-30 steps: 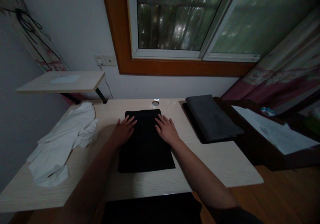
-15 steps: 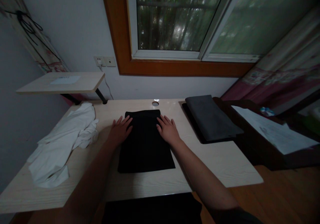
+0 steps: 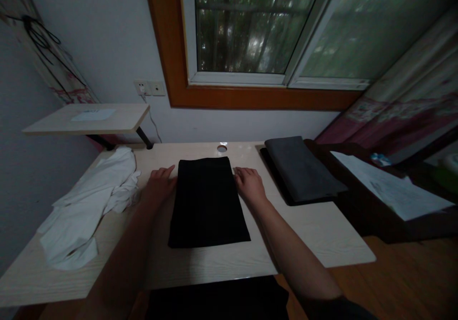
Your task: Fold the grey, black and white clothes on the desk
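Note:
A folded black cloth (image 3: 207, 203) lies flat in the middle of the table, a neat rectangle with smooth edges. Along its left edge rests my left hand (image 3: 160, 182), fingers loosely extended and thumb close to the cloth. My right hand (image 3: 249, 182) is on the opposite side, fingers bent slightly and tips by the right edge. Neither hand visibly grips the cloth; whether the fingertips touch it is hard to tell in the dim light.
A crumpled white garment (image 3: 89, 205) lies at the left of the table (image 3: 200, 263). Folded dark grey and black cloths (image 3: 304, 170) are stacked at the right. A small raised shelf (image 3: 89, 119) stands back left, and papers (image 3: 390, 184) lie on dark furniture at right.
Both hands have slid outward off the top of the black cloth to its sides. The cloth's far edge now looks flatter and fully uncovered.

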`<state>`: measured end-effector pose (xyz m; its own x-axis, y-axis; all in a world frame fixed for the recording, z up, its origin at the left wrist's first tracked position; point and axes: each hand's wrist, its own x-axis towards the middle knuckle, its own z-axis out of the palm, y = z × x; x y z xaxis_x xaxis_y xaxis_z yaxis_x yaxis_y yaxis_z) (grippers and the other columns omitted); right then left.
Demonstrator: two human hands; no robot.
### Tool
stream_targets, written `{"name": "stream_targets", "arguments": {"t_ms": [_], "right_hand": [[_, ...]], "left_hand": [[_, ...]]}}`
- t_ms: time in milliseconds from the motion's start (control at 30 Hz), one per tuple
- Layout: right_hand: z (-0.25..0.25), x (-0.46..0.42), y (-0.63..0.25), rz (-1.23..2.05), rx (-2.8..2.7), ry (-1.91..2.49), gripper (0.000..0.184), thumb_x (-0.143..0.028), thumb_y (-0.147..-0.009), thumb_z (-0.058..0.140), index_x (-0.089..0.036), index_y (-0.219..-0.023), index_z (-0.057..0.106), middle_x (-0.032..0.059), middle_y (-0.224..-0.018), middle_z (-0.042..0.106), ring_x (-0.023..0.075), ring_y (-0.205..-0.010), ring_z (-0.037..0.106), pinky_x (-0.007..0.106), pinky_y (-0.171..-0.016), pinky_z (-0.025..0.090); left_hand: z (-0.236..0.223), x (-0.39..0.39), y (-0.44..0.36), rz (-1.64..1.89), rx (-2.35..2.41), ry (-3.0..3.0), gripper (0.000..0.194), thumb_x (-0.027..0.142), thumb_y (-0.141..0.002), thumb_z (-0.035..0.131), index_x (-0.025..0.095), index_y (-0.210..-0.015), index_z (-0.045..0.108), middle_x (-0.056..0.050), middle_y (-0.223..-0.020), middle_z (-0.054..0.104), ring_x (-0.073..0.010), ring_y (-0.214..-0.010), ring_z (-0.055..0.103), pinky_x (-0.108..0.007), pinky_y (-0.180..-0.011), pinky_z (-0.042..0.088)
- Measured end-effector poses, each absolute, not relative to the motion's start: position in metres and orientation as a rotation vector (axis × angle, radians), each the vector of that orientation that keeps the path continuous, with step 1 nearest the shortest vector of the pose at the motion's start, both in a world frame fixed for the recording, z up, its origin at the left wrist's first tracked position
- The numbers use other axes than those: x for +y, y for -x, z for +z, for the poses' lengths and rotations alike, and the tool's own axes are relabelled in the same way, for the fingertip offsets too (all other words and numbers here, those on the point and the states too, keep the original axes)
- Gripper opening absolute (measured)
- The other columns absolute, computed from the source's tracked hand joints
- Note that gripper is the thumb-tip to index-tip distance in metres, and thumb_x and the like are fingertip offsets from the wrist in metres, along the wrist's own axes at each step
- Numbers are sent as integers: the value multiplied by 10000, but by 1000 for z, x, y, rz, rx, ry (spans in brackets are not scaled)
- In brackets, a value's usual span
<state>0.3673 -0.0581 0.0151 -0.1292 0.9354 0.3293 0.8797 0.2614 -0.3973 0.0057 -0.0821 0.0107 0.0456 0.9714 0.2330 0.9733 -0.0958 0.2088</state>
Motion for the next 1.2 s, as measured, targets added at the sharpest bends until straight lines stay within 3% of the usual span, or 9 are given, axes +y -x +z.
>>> {"name": "stream_targets", "arguments": {"t_ms": [167,267,400,500,600,700,833,933,1200], "right_hand": [[13,-62,-371,469,-1955,1509,289,-324,-986,547,-224,-1182,735,84,-1124,741,236,-1028,651,347,-932,479],[12,-69,-371,697,-1913,1447,333,-392,-967,587,-236,-1227,724,53,-1013,742,204,-861,673,327,-819,504],[19,-83,-372,948,-1934,1383,464,-461,-928,650,-254,-1342,668,25,-890,714,201,-783,659,337,-763,509],[20,-89,-374,1181,-1928,1260,553,-462,-876,722,-279,-1391,633,45,-1051,737,233,-931,677,377,-853,530],[16,-87,-375,1330,-1911,1155,544,-418,-816,784,-287,-1332,673,55,-1238,710,261,-1111,654,415,-980,503],[12,-83,-374,1381,-1845,1144,441,-395,-787,797,-255,-1200,736,55,-1209,719,261,-1128,647,419,-1007,482],[14,-81,-371,1438,-1668,1156,363,-418,-753,816,-222,-1055,765,42,-1005,736,223,-928,663,370,-858,510],[18,-79,-370,1472,-1524,1127,374,-434,-716,844,-217,-1009,763,22,-877,706,185,-774,628,316,-707,490],[44,-40,-364,1378,-1445,1144,394,-420,-726,822,-201,-1048,754,-73,-529,469,84,-409,375,250,-447,261]], "left_hand": [[30,-93,-19,-610,-2358,2399,571,445,-991,479,236,-1523,471,-64,-1012,761,-255,-939,704,-372,-879,503],[32,-101,-28,-614,-2489,2402,635,471,-980,497,265,-1573,393,-53,-953,763,-259,-866,724,-372,-823,503],[26,-111,-29,-783,-2558,2539,764,521,-935,567,218,-1600,343,-107,-1085,759,-305,-997,725,-422,-892,516],[23,-118,-27,-950,-2642,2719,896,575,-858,665,226,-1609,324,-137,-1280,711,-336,-1144,689,-456,-957,526],[24,-121,-26,-1136,-2625,2859,977,525,-774,772,231,-1602,343,-152,-1514,555,-349,-1348,568,-468,-1078,485],[27,-121,-27,-1263,-2597,2888,990,443,-736,819,228,-1590,366,-154,-1592,462,-357,-1432,482,-496,-1158,424],[33,-122,-31,-1520,-2634,2770,950,364,-738,822,243,-1574,387,-163,-1564,496,-361,-1379,540,-524,-1132,453],[40,-122,-33,-1813,-2648,2717,977,353,-761,806,257,-1601,315,-163,-1424,632,-344,-1223,661,-519,-1021,540],[64,-79,-42,-2247,-2464,2528,1074,352,-701,849,176,-1602,291,-119,-1161,752,-265,-1041,714,-397,-941,554]]}}
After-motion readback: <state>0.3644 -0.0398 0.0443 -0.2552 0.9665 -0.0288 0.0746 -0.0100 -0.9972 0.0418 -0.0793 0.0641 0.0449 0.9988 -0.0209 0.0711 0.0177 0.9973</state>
